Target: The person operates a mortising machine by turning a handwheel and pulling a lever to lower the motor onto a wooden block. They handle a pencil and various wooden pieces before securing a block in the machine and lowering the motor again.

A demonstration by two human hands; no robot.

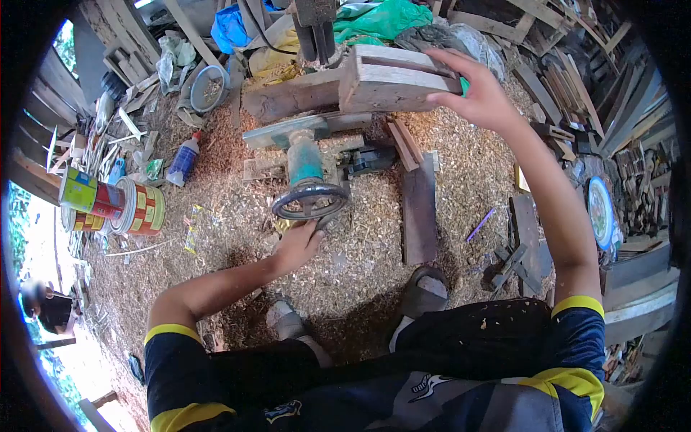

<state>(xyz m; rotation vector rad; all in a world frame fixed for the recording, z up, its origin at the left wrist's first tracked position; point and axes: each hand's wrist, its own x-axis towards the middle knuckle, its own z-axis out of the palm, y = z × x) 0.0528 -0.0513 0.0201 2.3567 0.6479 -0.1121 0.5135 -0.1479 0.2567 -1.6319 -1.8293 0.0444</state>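
Note:
My left hand point(299, 247) is closed at the lower rim of a black handwheel point(311, 202), its fingertips partly hidden. The wheel sits on a machine with a worn green body point(305, 164) and a flat metal vise jaw point(277, 135). My right hand point(481, 93) grips the right end of a pale wooden block point(396, 92), thumb on the near face and fingers over the top. A long slot runs along the block's upper side. Above the block's left end stands the machine's dark tool head point(315, 32). Behind the jaw lies a wooden board point(291, 96).
Wood chips cover the floor. A dark plank point(419, 216) stands near my right foot. To the left are paint cans point(140, 207), a blue-white bottle point(183, 163) and a bucket point(210, 88). Scrap wood point(529, 237) lies right. Another person point(54, 308) is far left.

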